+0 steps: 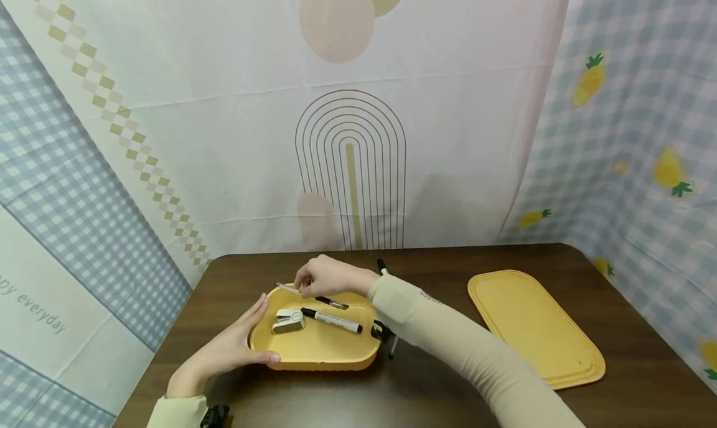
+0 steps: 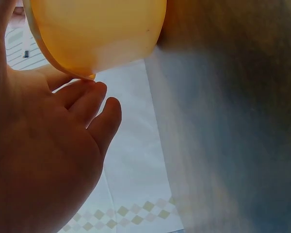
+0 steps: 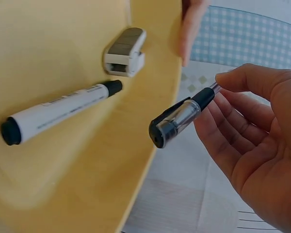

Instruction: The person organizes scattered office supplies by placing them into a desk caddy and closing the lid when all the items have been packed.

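My right hand (image 1: 327,277) pinches a clear-barrelled pen (image 3: 184,116) with a black cap between thumb and fingers, over the far rim of a yellow plastic box (image 1: 313,351). The capped end points away from the palm in the right wrist view. My left hand (image 1: 226,353) grips the box's left end, thumb along the near rim and fingers at the far-left side. In the left wrist view, its fingertips (image 2: 99,87) lie against the rim. Inside the box are a white marker (image 1: 333,320) with black ends and a small white-and-grey stapler (image 1: 288,320).
A flat yellow lid-like panel (image 1: 538,328) lies on the right of the dark wooden table (image 1: 442,390). Beyond the right wrist shows a black-tipped marker (image 1: 383,266). A thin pen-like end (image 1: 394,348) lies just right of the box. Patterned curtains hang behind and beside the table.
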`<state>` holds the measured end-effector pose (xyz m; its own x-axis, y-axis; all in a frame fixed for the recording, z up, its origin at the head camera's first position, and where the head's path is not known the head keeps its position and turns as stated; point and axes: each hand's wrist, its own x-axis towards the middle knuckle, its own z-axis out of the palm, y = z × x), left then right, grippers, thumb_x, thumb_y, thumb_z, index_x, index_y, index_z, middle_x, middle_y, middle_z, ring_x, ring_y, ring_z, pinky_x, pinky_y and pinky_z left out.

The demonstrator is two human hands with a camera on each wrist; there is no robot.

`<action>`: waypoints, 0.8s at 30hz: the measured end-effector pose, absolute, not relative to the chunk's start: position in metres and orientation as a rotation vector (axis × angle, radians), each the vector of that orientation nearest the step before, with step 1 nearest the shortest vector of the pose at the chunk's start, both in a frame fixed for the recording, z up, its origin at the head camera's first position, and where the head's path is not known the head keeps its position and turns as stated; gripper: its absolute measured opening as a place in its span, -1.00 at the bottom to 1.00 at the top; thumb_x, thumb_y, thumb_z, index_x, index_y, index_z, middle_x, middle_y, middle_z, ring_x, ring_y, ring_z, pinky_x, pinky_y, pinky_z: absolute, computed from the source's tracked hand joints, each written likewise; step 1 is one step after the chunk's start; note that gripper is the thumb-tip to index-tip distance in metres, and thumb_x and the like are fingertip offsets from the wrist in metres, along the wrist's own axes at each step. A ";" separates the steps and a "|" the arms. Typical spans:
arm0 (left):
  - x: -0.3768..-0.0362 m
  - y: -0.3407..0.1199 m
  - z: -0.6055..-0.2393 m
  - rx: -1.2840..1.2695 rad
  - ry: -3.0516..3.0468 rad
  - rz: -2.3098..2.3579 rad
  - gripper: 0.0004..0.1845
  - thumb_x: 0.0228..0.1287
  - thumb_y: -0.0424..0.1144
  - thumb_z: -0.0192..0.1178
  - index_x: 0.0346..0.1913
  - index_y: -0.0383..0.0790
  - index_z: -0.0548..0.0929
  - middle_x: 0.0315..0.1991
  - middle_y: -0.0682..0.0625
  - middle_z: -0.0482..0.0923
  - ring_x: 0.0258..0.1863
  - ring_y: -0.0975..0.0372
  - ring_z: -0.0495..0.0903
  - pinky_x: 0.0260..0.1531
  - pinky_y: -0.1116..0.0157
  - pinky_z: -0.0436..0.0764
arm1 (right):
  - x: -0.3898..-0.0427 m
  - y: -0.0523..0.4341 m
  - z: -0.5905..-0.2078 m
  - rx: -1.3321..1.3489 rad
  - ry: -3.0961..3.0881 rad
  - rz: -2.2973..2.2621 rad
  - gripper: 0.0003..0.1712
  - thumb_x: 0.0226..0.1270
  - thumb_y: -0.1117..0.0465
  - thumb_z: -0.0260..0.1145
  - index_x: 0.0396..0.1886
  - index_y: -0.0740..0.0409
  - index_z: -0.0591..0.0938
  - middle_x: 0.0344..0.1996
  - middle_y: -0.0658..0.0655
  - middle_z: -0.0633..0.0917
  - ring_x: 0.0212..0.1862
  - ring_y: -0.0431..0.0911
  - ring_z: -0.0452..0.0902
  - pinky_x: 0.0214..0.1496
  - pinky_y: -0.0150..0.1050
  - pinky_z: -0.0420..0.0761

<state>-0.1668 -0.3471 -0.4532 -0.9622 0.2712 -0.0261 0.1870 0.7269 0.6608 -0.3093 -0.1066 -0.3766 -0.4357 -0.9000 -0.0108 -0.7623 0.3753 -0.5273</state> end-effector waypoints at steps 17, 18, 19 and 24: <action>-0.166 -0.347 -0.454 0.361 2.815 1.040 0.26 0.05 0.16 0.51 0.62 -0.27 -0.04 0.63 -0.14 -0.21 0.54 -0.12 -0.05 0.35 -0.23 0.18 | -0.302 -0.110 -0.401 -1.444 2.327 -0.576 -0.77 0.35 0.25 0.34 -0.05 0.10 0.77 -0.41 -0.17 0.65 -0.41 -0.30 0.49 -0.35 -0.45 0.50; -0.167 -0.347 -0.454 0.368 2.821 1.035 0.25 0.05 0.16 0.51 0.62 -0.27 -0.04 0.63 -0.14 -0.21 0.54 -0.13 -0.04 0.34 -0.23 0.19 | -0.302 -0.110 -0.402 -1.444 2.328 -0.573 -0.78 0.35 0.25 0.34 -0.05 0.09 0.77 -0.41 -0.17 0.65 -0.42 -0.29 0.48 -0.36 -0.44 0.50; -0.167 -0.347 -0.454 0.367 2.824 1.031 0.26 0.04 0.16 0.51 0.62 -0.26 -0.04 0.63 -0.14 -0.20 0.54 -0.12 -0.03 0.34 -0.23 0.19 | -0.302 -0.110 -0.403 -1.444 2.330 -0.567 -0.78 0.36 0.25 0.34 -0.05 0.08 0.77 -0.42 -0.18 0.65 -0.43 -0.30 0.48 -0.36 -0.44 0.50; -0.167 -0.347 -0.454 0.362 2.828 1.026 0.26 0.04 0.16 0.51 0.62 -0.27 -0.03 0.63 -0.14 -0.20 0.54 -0.11 -0.04 0.35 -0.22 0.17 | -0.303 -0.111 -0.406 -1.429 2.329 -0.538 -0.79 0.39 0.22 0.33 -0.04 0.06 0.77 -0.41 -0.18 0.64 -0.44 -0.29 0.47 -0.37 -0.44 0.49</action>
<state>-0.1669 -0.3473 -0.4542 -0.9654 0.2597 -0.0228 0.1847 0.7428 0.6435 -0.3030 -0.1107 -0.4062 -0.4267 -0.8989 -0.0999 -0.7639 0.4173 -0.4923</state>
